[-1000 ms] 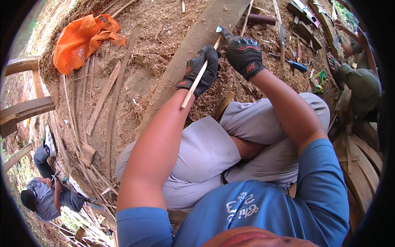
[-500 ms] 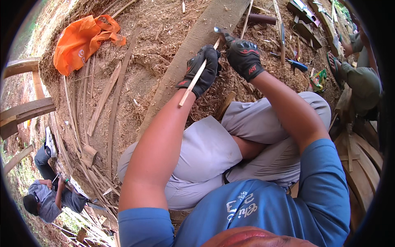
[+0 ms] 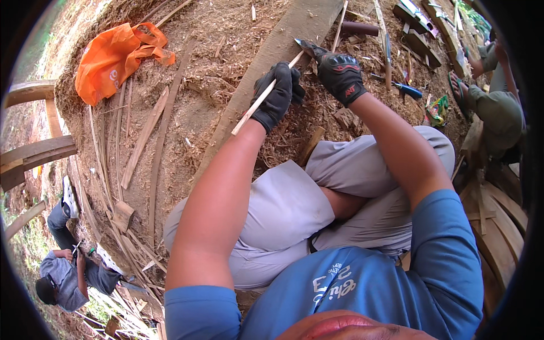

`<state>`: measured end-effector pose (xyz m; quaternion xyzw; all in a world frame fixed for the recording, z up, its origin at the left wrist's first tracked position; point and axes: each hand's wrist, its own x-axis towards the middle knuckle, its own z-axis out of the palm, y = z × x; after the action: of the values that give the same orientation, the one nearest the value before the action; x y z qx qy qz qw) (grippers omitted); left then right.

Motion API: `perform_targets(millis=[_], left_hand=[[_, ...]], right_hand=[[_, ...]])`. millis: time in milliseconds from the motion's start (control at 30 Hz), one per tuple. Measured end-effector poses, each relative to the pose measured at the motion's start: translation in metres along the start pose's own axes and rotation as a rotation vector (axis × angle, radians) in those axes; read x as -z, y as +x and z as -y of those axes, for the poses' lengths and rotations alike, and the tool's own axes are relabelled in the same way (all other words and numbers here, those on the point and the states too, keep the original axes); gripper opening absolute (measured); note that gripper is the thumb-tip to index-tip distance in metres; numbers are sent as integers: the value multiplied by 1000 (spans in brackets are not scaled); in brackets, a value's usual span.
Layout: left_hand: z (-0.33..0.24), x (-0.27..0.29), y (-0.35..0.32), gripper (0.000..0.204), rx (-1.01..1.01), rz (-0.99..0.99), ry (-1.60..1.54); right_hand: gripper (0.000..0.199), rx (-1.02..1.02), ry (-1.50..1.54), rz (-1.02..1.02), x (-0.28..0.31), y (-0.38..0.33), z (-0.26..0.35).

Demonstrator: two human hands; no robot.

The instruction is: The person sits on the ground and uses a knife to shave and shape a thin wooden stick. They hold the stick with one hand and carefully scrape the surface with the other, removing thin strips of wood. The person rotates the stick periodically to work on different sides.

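My gloved left hand (image 3: 276, 95) is closed around a thin pale wooden stick (image 3: 253, 109), whose lower end lies along my wrist. The stick's upper end meets the tool in my other hand. Black-gloved too, my right hand (image 3: 340, 73) grips a knife (image 3: 302, 44); its short blade points up and left, and its handle is mostly hidden in the fist. Both hands are above the edge of a long wooden plank (image 3: 294, 28) that slants across the ground in front of my crossed legs.
An orange bag (image 3: 107, 62) lies at the far left above long wood strips (image 3: 144, 136). Shavings cover the ground. To the right are a blue-handled tool (image 3: 409, 89) and wooden blocks (image 3: 422, 46). One person (image 3: 62, 277) sits at lower left, another (image 3: 496, 113) at right.
The stick's lower end has swung left, and my left hand has turned slightly with it. My right hand has shifted a little right, and the knife blade is tilted differently.
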<state>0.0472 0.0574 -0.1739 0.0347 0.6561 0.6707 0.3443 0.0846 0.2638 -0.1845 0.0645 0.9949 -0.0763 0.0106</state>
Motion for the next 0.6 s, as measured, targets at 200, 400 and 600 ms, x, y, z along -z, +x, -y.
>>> perform_targets(millis=[200,400,600], left_hand=[[14,7,4,59,-158,-53,257],[9,9,7,57,-223,-101,403],[18,14,8,58,-135,-69,193]], right_hand=[[28,133,59,-53,8,-3,5],[30,23,90,21,-14,0,0],[29,-44,221,16,8,-9,39]])
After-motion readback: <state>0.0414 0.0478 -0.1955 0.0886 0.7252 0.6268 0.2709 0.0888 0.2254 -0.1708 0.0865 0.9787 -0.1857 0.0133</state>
